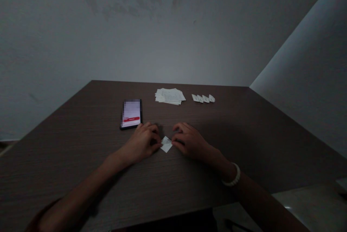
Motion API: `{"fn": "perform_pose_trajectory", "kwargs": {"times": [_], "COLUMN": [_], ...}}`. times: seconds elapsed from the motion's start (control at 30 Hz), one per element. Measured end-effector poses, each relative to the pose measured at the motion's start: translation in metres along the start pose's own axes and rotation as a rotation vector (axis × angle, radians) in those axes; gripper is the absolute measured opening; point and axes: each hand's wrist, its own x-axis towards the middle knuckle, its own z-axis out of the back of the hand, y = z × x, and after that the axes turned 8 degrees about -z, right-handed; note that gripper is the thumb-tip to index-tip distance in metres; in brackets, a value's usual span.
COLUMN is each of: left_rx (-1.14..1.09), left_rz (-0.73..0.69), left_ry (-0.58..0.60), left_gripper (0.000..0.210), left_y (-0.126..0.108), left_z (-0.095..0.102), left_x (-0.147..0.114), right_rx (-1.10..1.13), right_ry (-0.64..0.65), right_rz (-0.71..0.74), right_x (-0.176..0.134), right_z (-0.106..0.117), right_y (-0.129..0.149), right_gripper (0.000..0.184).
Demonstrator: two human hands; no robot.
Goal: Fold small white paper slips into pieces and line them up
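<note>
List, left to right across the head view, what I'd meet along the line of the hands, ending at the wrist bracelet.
Left hand → small white paper → right hand → pale bracelet.

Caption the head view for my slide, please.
Left hand and right hand touching a small white paper, brown table beneath.

I can't read the marks on the loose white paper stack (170, 95); pixelation masks part of the black rectangular phone (132, 113). Whether the left hand (145, 139) and right hand (190, 141) pinch or touch the small white paper square (166, 146), I can't tell. My view crops both bare forearms (88, 180).
</note>
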Motion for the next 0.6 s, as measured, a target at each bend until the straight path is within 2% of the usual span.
{"fn": "perform_pose_trajectory", "kwargs": {"times": [0.2, 0.47, 0.6], "left_rx": [-0.008, 0.016, 0.021], "left_rz": [-0.011, 0.09, 0.111], "left_ry": [-0.002, -0.062, -0.055], "left_gripper": [0.015, 0.015, 0.018], "left_y": [0.0018, -0.0025, -0.0019], "left_z": [-0.0012, -0.0071, -0.0083], "left_x": [-0.0005, 0.0022, 0.0016], "right_rx": [-0.028, -0.039, -0.029], "right_ry": [0.001, -0.007, -0.005], "right_rz": [-0.056, -0.093, -0.092], "right_x": [0.0006, 0.0043, 0.0058], "right_z": [-0.0005, -0.0014, -0.0036], "right_y": [0.003, 0.0064, 0.0048], "right_gripper": [0.019, 0.015, 0.014]}}
